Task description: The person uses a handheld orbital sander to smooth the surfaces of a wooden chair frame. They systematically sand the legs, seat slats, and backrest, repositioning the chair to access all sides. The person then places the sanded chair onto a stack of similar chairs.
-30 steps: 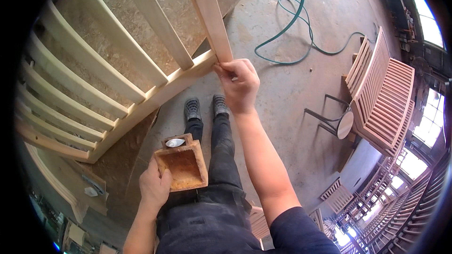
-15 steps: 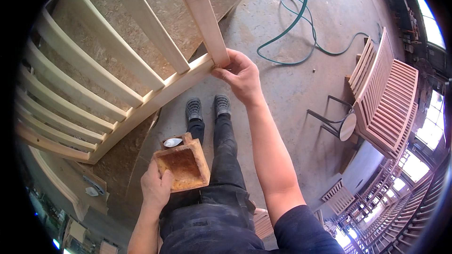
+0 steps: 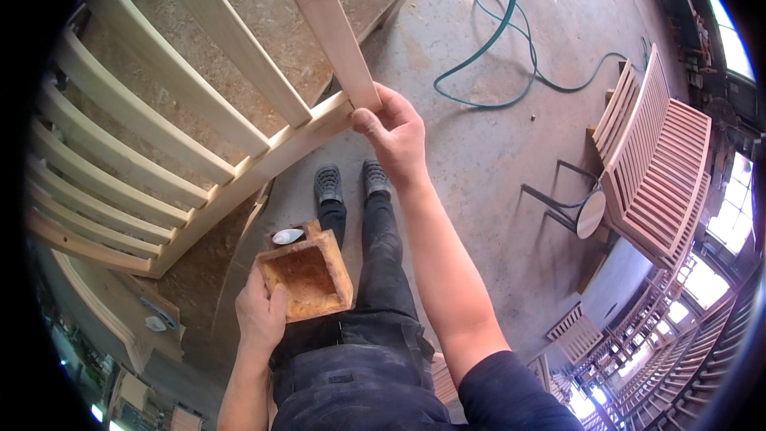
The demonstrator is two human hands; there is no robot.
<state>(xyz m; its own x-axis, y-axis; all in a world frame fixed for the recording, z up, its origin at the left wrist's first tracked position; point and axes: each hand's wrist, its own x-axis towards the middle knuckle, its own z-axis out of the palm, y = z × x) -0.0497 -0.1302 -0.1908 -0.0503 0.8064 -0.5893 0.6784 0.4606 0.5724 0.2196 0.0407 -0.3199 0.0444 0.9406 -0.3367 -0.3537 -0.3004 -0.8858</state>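
Observation:
My left hand [image 3: 263,307] holds a small open wooden box [image 3: 313,279] with a yellow-brown inside, its thumb over the near rim. On the box's far side, a white oval thing [image 3: 288,236] sits in a small side compartment. My right hand [image 3: 392,132] grips the corner of a pale slatted wooden frame [image 3: 247,168], thumb on the near side and fingers behind. That corner is where an end post [image 3: 331,32] meets the long rail. Several curved slats [image 3: 159,124] rise from the rail to the left.
A green hose [image 3: 511,40] lies looped on the concrete floor [image 3: 471,160]. At the right stand a slatted wooden bench [image 3: 658,168] and a round-topped stool [image 3: 590,215]. A dusty board surface [image 3: 231,0] lies beneath the slatted frame. More slatted furniture [image 3: 574,333] is at the lower right.
My right hand and the frame's corner have shifted slightly left, with the end post tilting further left. The box in my left hand has moved a little up and left.

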